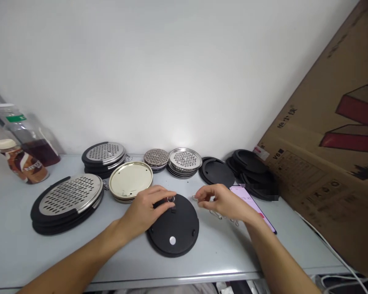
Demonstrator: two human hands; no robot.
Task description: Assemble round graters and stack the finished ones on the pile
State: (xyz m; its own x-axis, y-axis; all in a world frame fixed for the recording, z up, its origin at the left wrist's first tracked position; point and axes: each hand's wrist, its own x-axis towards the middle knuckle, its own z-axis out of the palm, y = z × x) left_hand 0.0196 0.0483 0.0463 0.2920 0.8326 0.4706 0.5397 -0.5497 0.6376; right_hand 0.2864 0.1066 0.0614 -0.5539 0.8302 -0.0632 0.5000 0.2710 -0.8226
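Two bottles stood at the far left of the tabletop (15, 249): a clear bottle (27, 134) with dark liquid and a brown bottle (20, 161) lying tilted in front of it. Next came a stack (68, 202) of black discs topped with a perforated steel plate, and behind it a second stack (104, 157) of the same kind. A brass-coloured lid (130, 179) lay on a small pile just right of the front stack.

The left hand (147, 208) rested on the upper left edge of a black disc (174, 226), fingers curled down, pinching a small metal ring (171, 199) at the disc's top rim. The disc lay flat on the tabletop, near the front edge and between the two hands. It was round, matte black, with a raised rim, a white dot near its lower middle and a small notch under the ring.

Behind it sat a small mesh plate (155, 158) and a stack of mesh plates (185, 161); how many the stack held could not be told. The right hand (222, 202) hovered just right of the disc, fingertips closed on a tiny metal piece (195, 198). A few wire hooks (223, 216) lay under it. Further right were a black ring lid (217, 171), a heap of black lids (253, 171), a phone (251, 202) with a pink screen, and one cardboard box (331, 147) leaning against the wall.
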